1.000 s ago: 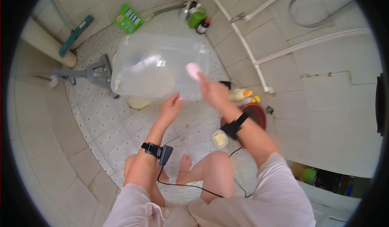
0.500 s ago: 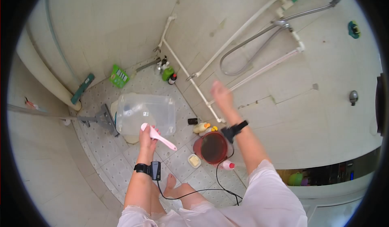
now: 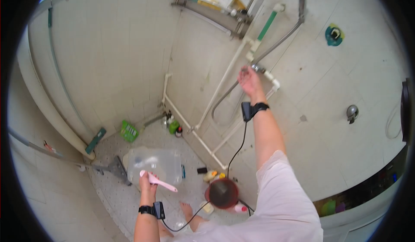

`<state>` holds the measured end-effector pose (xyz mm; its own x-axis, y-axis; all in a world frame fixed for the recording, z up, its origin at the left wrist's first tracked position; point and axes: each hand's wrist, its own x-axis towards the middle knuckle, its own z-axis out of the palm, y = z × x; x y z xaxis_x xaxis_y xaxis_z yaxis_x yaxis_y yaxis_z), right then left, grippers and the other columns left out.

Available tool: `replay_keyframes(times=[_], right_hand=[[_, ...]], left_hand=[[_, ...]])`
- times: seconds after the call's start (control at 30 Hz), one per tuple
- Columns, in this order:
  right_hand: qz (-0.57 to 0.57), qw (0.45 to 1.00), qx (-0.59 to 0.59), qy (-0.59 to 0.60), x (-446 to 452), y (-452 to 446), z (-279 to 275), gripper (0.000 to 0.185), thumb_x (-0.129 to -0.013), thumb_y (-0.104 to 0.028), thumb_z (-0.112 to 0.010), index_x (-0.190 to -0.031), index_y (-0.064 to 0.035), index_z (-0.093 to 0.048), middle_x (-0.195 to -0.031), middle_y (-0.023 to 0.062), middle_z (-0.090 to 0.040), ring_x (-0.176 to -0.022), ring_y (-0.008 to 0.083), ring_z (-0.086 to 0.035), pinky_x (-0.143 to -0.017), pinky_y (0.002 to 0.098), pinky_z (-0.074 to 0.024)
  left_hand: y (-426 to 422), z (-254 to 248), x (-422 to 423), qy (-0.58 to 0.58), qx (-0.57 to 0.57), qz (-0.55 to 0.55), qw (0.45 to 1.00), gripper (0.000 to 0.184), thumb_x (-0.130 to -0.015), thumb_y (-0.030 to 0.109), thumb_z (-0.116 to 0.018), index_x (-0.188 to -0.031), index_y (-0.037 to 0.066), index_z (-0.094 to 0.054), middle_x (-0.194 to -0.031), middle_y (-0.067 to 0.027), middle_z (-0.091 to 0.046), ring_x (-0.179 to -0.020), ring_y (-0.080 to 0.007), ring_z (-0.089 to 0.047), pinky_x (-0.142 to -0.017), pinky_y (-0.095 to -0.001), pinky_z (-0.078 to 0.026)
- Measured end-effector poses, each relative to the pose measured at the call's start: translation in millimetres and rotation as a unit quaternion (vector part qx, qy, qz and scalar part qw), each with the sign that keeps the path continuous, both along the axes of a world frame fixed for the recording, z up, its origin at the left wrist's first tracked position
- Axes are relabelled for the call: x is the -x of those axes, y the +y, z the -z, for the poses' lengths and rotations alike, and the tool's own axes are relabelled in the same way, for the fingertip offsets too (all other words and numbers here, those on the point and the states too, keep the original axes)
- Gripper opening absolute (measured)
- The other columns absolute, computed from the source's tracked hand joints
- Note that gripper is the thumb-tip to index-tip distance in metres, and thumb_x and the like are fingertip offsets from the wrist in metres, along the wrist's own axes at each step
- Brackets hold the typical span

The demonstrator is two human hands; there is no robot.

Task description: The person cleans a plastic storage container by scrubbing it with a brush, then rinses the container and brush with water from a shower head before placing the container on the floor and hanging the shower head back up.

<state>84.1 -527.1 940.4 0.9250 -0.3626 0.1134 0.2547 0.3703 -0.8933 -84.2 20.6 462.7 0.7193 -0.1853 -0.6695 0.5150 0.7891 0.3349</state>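
Observation:
My left hand is closed around the wide end of a pink brush, whose handle points right with a hole at its tip. Any bristles are hidden. Below the brush, a clear plastic storage box rests on the tiled floor. My right hand is raised at the wall with its fingers apart, close to the metal shower tap. Whether the fingertips touch the tap I cannot tell. From the tap hangs a grey shower hose.
A red bucket of dark water stands near my feet, with bottles behind it and a pink bottle beside it. White pipes cross the wall. A floor squeegee is left of the box; a metal rack hangs above.
My right hand has risen along the wall to the shower tap. The view has tilted upward, bringing the rack into sight. My left hand still holds the pink brush.

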Motion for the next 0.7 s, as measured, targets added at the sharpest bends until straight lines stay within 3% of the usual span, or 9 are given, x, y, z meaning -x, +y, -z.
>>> replay_keyframes(times=[0.07,0.1,0.23,0.3,0.43,0.53,0.6,0.67,0.7], right_hand=[[0.001,0.999,0.032,0.003,8,21,-5,0.025,-0.105,-0.044,-0.062,-0.113,-0.0209,-0.067,-0.116,-0.0067,-0.061,-0.108,0.0136,-0.059,-0.091,0.0405,-0.0517],[0.076,0.994,0.073,0.02,21,43,-12,0.028,-0.106,-0.045,-0.06,-0.11,-0.0186,-0.069,-0.113,-0.006,-0.065,-0.103,0.0118,-0.062,-0.085,0.0342,-0.0533],[0.104,0.978,0.182,0.008,34,37,-3,0.028,-0.107,-0.041,-0.06,-0.114,-0.0144,-0.067,-0.102,-0.0036,-0.067,-0.095,0.0128,-0.066,-0.078,0.0313,-0.0551],[0.174,0.925,0.33,0.073,37,38,-8,0.029,-0.107,-0.038,-0.058,-0.113,-0.0111,-0.067,-0.103,0.0,-0.069,-0.086,0.0121,-0.067,-0.071,0.029,-0.0553],[0.176,0.899,0.389,0.097,57,43,-20,0.031,-0.106,-0.038,-0.059,-0.11,-0.0083,-0.068,-0.1,0.0025,-0.072,-0.083,0.0127,-0.068,-0.07,0.0296,-0.0557],[0.075,0.891,0.424,0.145,86,34,-47,0.035,-0.104,-0.04,-0.062,-0.113,-0.0072,-0.07,-0.101,0.0044,-0.075,-0.085,0.0132,-0.07,-0.07,0.03,-0.0563],[0.034,0.831,0.531,0.162,104,30,-74,0.037,-0.101,-0.041,-0.063,-0.098,-0.0056,-0.074,-0.086,0.0043,-0.076,-0.071,0.0142,-0.07,-0.063,0.0326,-0.0559],[0.155,0.726,0.669,0.036,96,-4,-109,0.037,-0.099,-0.039,-0.063,-0.085,-0.0067,-0.074,-0.075,0.008,-0.074,-0.065,0.0212,-0.07,-0.062,0.0396,-0.0548],[0.328,0.635,0.698,-0.045,95,0,-150,0.037,-0.097,-0.037,-0.063,-0.077,-0.007,-0.072,-0.066,0.0133,-0.069,-0.064,0.0305,-0.069,-0.063,0.0451,-0.0527]], left_hand=[[-9,-33,1,-0.004,-0.003,-0.024,1.0,0.037,-0.106,0.029,-0.054,-0.136,0.01,-0.047,-0.125,-0.0133,-0.06,-0.101,-0.0339,-0.062,-0.087,-0.0544,-0.055],[-11,-45,5,0.011,-0.014,-0.04,0.999,0.036,-0.106,0.03,-0.054,-0.134,0.009,-0.048,-0.123,-0.0125,-0.06,-0.101,-0.033,-0.061,-0.087,-0.0536,-0.055],[-20,-60,3,0.0,-0.007,-0.057,0.998,0.035,-0.106,0.032,-0.054,-0.132,0.009,-0.05,-0.122,-0.0114,-0.061,-0.103,-0.032,-0.061,-0.09,-0.0529,-0.053],[-24,-68,0,0.011,0.016,-0.084,0.996,0.035,-0.106,0.033,-0.054,-0.13,0.007,-0.052,-0.122,-0.0114,-0.061,-0.104,-0.0312,-0.061,-0.089,-0.0527,-0.054],[-24,-76,-1,0.009,0.004,-0.095,0.995,0.034,-0.105,0.032,-0.055,-0.127,0.006,-0.054,-0.12,-0.011,-0.061,-0.104,-0.031,-0.061,-0.087,-0.052,-0.054],[-19,-69,-2,0.013,-0.002,-0.106,0.994,0.034,-0.105,0.032,-0.056,-0.126,0.006,-0.055,-0.116,-0.0109,-0.061,-0.102,-0.0304,-0.061,-0.087,-0.0518,-0.055],[-11,-62,0,0.002,0.011,-0.094,0.996,0.035,-0.105,0.033,-0.056,-0.126,0.006,-0.055,-0.114,-0.0106,-0.061,-0.102,-0.0306,-0.061,-0.088,-0.0525,-0.055],[-7,-66,4,0.012,0.011,-0.11,0.994,0.034,-0.105,0.033,-0.056,-0.125,0.006,-0.055,-0.113,-0.0106,-0.061,-0.101,-0.0307,-0.061,-0.088,-0.0525,-0.055],[-6,-68,4,0.02,0.011,-0.125,0.992,0.034,-0.105,0.034,-0.055,-0.125,0.006,-0.055,-0.113,-0.0106,-0.061,-0.1,-0.0307,-0.061,-0.088,-0.0525,-0.055]])
